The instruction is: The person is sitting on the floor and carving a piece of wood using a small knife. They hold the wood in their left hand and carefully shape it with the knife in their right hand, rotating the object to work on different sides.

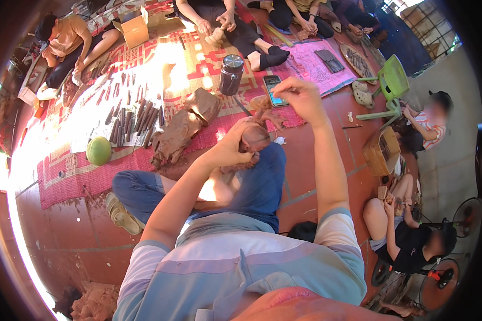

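My left hand (pixel 231 150) is closed round a rounded brown clay piece (pixel 257 138) above my bent knee. The clay's underside is hidden by my fingers and palm. Raised to the right of it, my right hand (pixel 304 100) is apart from the clay, its fingertips pinched together; whatever may be between them is too small to make out. Beyond that hand a phone (pixel 273 90) with a lit screen lies on the mat. Just past the clay piece sits a branching, reddish-brown clay shape (pixel 270 117), partly covered by my left hand's work.
Big clay lumps (pixel 179 134), dark clay sticks (pixel 142 117), a green ball-like fruit (pixel 98 151) and a dark thermos (pixel 231 75) stand on the red mat (pixel 64 182). A green chair (pixel 393 77) and a cardboard box (pixel 381 152) are to the right. Several other people sit around.
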Demonstrator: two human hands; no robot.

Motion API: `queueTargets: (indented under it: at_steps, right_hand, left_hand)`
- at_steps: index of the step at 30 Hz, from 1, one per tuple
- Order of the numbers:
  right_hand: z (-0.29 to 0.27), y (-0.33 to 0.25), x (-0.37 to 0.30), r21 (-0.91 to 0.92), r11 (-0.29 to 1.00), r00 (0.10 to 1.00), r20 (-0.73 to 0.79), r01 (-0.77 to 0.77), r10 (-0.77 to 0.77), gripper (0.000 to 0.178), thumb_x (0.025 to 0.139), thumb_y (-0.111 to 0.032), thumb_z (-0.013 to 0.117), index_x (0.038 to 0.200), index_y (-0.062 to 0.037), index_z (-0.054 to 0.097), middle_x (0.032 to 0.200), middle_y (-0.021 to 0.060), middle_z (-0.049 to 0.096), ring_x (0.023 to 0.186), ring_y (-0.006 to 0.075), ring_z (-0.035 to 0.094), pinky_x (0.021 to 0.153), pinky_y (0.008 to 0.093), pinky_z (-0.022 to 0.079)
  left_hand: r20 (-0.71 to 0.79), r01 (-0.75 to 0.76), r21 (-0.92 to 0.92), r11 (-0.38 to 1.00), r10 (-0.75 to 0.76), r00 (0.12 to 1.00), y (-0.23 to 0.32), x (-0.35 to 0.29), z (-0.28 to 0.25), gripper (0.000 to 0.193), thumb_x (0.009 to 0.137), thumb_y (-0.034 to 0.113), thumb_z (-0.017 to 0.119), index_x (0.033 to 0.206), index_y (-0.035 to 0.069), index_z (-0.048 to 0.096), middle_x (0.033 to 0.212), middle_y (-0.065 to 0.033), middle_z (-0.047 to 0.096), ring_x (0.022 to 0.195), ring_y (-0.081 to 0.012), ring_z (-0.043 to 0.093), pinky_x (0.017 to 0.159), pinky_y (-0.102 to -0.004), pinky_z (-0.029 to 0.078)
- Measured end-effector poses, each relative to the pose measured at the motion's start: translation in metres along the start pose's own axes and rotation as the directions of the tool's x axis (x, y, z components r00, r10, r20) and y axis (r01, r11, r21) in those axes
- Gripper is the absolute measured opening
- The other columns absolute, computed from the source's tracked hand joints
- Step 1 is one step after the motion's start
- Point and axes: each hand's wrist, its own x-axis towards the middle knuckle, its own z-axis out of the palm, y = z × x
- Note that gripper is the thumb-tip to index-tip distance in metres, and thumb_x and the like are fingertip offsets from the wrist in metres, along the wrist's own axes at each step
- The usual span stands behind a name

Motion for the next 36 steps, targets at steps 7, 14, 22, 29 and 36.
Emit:
queueTargets:
  at_steps: [7, 14, 22, 29, 36]
  right_hand:
    - [-0.014, -0.023, 0.005, 0.047, 0.968, 0.943, 0.245, -0.245, 0.226, 0.006, 0.078, 0.003, 0.064, 0.082, -0.0006, 0.062, 0.08, 0.0037, 0.063, 0.076, 0.0105, 0.06, 0.07, 0.0247, 0.048]
    - [-0.011, -0.011, -0.003, -0.003, 0.976, 0.95, 0.228, -0.219, 0.214, 0.006, 0.076, 0.002, 0.065, 0.08, -0.0007, 0.061, 0.079, 0.0033, 0.063, 0.076, 0.0108, 0.061, 0.068, 0.0245, 0.048]
    - [0.002, 0.024, -0.02, 0.221, 0.969, 0.992, -0.036, -0.113, 0.124, 0.005, 0.079, 0.001, 0.063, 0.084, 0.0004, 0.061, 0.079, 0.0066, 0.065, 0.071, 0.0129, 0.062, 0.067, 0.0241, 0.05]
    - [-0.029, 0.011, -0.003, 0.241, 0.969, 0.977, -0.215, 0.057, -0.004, 0.006, 0.079, 0.0, 0.065, 0.084, -0.0009, 0.06, 0.079, 0.0063, 0.064, 0.069, 0.0115, 0.061, 0.063, 0.0225, 0.048]
    - [-0.022, -0.009, -0.01, 0.18, 0.958, 0.968, 0.153, -0.225, 0.199, 0.007, 0.079, 0.0, 0.064, 0.085, -0.0019, 0.061, 0.077, 0.0041, 0.063, 0.068, 0.0092, 0.059, 0.062, 0.0231, 0.048]
  left_hand:
    - [0.025, -0.033, 0.017, 0.999, 0.033, 0.999, 0.004, 0.003, 0.0, 0.065, 0.062, 0.005, 0.064, 0.124, 0.008, 0.044, 0.131, -0.015, 0.037, 0.125, -0.0301, 0.036, 0.102, -0.037, 0.032]
    - [0.02, -0.063, 0.076, 0.995, 0.062, 0.998, 0.004, 0.003, 0.002, 0.065, 0.062, 0.006, 0.064, 0.123, 0.007, 0.044, 0.131, -0.0155, 0.037, 0.125, -0.032, 0.036, 0.103, -0.0376, 0.031]
    - [-0.025, -0.046, 0.073, 0.996, 0.048, 0.999, -0.006, 0.003, 0.003, 0.068, 0.062, 0.006, 0.066, 0.125, 0.008, 0.042, 0.131, -0.0171, 0.037, 0.125, -0.0315, 0.037, 0.103, -0.0379, 0.033]
    - [0.019, -0.064, 0.1, 0.993, 0.063, 0.998, 0.006, -0.001, 0.012, 0.067, 0.062, 0.005, 0.064, 0.125, 0.006, 0.042, 0.132, -0.0158, 0.037, 0.126, -0.0309, 0.035, 0.104, -0.0376, 0.03]
    - [0.009, -0.095, 0.105, 0.99, 0.094, 0.996, 0.006, 0.005, 0.005, 0.065, 0.061, 0.005, 0.063, 0.123, 0.006, 0.044, 0.128, -0.0158, 0.041, 0.125, -0.0315, 0.035, 0.104, -0.0378, 0.03]
